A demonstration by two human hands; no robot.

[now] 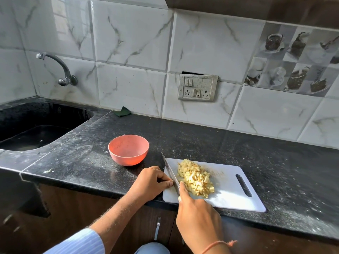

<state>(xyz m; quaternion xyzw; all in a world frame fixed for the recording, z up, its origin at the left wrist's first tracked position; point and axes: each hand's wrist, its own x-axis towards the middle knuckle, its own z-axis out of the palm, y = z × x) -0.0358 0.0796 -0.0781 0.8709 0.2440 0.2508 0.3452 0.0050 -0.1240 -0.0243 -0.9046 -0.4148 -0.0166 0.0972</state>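
While in right grip (198, 215), one knife (169, 171) — one board (233, 197), one heap (196, 178), one bowl (128, 158).

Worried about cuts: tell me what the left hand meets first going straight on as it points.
The knife, its blade right at those fingers, possibly touching; the chopped pile lies beyond.

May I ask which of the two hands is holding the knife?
The right hand grips the steel-bladed knife beside the chopped yellow pieces; the left hand rests on the white plastic cutting board beside its blade.
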